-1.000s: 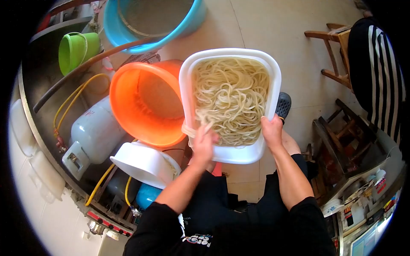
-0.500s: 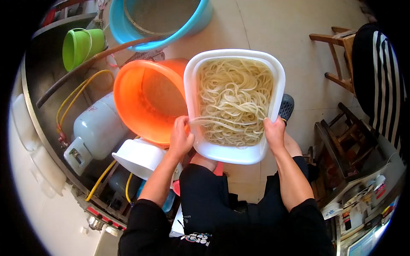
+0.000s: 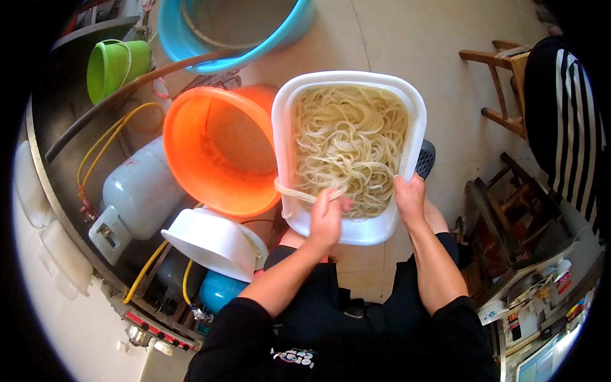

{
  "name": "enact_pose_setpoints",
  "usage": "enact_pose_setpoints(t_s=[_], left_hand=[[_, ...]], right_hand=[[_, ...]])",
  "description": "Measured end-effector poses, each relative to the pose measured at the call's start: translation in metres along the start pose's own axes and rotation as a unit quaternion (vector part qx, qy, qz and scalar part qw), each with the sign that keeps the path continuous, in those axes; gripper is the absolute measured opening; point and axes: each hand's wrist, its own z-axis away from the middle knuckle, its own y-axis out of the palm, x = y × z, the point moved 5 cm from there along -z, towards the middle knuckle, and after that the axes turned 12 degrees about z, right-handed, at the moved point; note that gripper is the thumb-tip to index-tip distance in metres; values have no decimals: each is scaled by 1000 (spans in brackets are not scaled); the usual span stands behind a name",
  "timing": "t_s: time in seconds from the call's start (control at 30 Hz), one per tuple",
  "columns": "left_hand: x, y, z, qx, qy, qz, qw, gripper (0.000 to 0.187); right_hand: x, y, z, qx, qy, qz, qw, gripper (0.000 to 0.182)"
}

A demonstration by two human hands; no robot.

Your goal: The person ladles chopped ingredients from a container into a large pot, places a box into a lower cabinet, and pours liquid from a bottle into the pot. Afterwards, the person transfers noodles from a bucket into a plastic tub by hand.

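Note:
A white rectangular basin (image 3: pixel 372 234) full of long pale noodles (image 3: pixel 350 137) is held in front of me, above my lap. My right hand (image 3: pixel 409 196) grips its right rim near the lower corner, thumb on top. My left hand (image 3: pixel 327 219) is over the lower part of the basin, its fingers closed around noodles and slightly blurred. From these fingers a bundle of strands (image 3: pixel 294 192) stretches left and droops over the left rim.
Left of the basin stands an orange tub (image 3: pixel 178 149); a blue tub (image 3: pixel 172 38) lies beyond. A white bowl (image 3: pixel 207 242), a grey gas cylinder (image 3: pixel 130 184) and a green bucket (image 3: pixel 105 73) are at left. A wooden stool (image 3: pixel 503 60) stands at right.
My left hand has moved from the left rim rightward and toward me over the noodles. A strand bundle now hangs over the left rim. My right hand keeps its grip on the basin.

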Motion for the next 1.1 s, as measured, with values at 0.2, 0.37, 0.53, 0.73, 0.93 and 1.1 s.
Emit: enact_pose_setpoints(t_s=[0.2, 0.37, 0.53, 0.73, 0.93, 1.1], left_hand=[[12, 46, -13, 81, -82, 49, 992, 24], [-78, -54, 6, -21, 298, -544, 784, 33], [-63, -115, 8, -41, 295, -554, 777, 36], [1, -139, 39, -86, 10, -468, 880, 35], [18, -168, 32, -45, -62, -495, 866, 23], [-26, -94, 60, 55, 138, -523, 839, 23]], right_hand=[[-4, 3, 1, 24, 25, -17, 999, 24], [7, -1, 2, 26, 23, -15, 999, 26], [4, -1, -2, 15, -1, 21, 1000, 27], [12, -2, 4, 27, 49, -13, 998, 27], [4, 0, 2, 28, 24, -33, 999, 27], [7, -2, 3, 45, 34, -28, 998, 28]])
